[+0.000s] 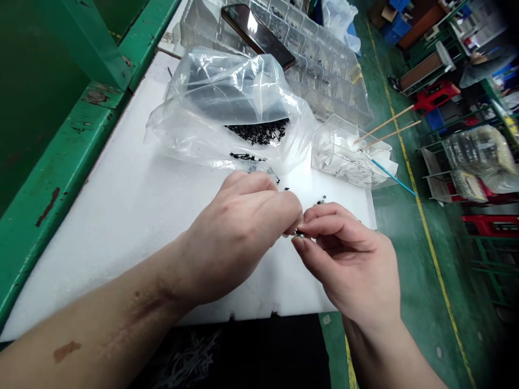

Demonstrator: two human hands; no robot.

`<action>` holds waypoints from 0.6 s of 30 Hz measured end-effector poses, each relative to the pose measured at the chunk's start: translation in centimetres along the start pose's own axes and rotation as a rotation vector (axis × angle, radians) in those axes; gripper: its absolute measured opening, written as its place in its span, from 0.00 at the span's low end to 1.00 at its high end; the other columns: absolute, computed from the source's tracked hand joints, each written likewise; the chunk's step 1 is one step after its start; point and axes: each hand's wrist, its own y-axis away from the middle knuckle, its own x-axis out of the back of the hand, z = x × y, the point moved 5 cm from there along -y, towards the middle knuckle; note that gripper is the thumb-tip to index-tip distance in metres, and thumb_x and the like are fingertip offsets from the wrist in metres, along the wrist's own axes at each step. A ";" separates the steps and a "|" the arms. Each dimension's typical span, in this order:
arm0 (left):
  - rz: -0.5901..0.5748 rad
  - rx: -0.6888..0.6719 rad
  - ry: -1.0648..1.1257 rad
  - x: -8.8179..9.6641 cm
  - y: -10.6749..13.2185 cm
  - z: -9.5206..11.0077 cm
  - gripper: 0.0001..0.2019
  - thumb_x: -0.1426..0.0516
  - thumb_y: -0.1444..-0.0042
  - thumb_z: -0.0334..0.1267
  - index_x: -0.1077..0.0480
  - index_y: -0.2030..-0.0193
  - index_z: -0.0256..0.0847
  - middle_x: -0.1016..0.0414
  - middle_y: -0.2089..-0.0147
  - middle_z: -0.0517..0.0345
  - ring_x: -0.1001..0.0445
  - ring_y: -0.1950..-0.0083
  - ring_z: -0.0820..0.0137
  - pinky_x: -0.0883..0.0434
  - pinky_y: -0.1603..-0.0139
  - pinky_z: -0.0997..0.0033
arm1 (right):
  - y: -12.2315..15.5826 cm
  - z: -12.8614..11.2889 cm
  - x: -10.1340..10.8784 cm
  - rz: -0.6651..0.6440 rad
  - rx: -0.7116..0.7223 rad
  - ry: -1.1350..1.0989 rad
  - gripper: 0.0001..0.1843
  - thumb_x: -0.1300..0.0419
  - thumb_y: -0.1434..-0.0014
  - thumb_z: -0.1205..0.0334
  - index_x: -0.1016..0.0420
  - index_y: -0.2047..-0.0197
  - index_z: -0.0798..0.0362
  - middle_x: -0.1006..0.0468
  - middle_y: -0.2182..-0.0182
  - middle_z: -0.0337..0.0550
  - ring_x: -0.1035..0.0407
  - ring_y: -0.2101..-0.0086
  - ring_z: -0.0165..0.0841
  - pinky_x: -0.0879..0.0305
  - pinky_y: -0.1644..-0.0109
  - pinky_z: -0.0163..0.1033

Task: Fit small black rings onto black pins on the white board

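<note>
My left hand [247, 227] is closed, its fingertips meeting those of my right hand [352, 254] above the white table top [133, 216]. Between the right thumb and forefinger sits a small shiny metal piece with a dark part [299, 233]. What the left fingers pinch is hidden behind the hand. Just beyond them lie a few loose black parts [245, 157] and some tiny metal parts [322, 200]. A clear plastic bag [227, 97] with many small black parts [259, 132] inside lies farther back.
A clear box [344, 162] of white paper pieces holds two wooden sticks and a blue stick [391, 175]. Behind it stands a compartment organizer [324, 70] with a phone [259, 35] on top. A green metal frame [60, 200] runs along the left. Red stools [436, 97] stand on the right.
</note>
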 end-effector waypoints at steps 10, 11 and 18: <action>-0.063 0.005 0.051 0.2 -0.1 0.3 0.11 0.43 0.23 0.27 0.33 0.59 0.44 0.18 0.58 0.61 0.24 0.52 0.64 0.29 0.45 0.56 | 0.0 0.6 0.5 0.020 0.024 -0.067 0.11 0.23 0.39 0.70 0.11 0.60 0.42 0.16 0.59 0.38 0.20 0.60 0.31 0.21 0.59 0.35; -0.083 0.021 0.070 0.3 -0.2 0.1 0.09 0.41 0.24 0.28 0.32 0.57 0.44 0.18 0.55 0.60 0.23 0.49 0.63 0.28 0.44 0.57 | 0.2 0.9 1.3 0.041 0.002 -0.076 0.09 0.23 0.38 0.68 0.10 0.60 0.41 0.16 0.58 0.39 0.20 0.60 0.31 0.21 0.59 0.35; -0.284 0.059 -0.164 -0.6 -0.2 -1.6 0.04 0.37 0.29 0.28 0.25 0.54 0.41 0.19 0.50 0.50 0.24 0.45 0.52 0.27 0.44 0.50 | 3.9 5.2 13.0 0.433 -0.434 -0.134 0.19 0.13 0.55 0.48 0.11 0.64 0.45 0.17 0.70 0.41 0.24 0.71 0.30 0.24 0.66 0.34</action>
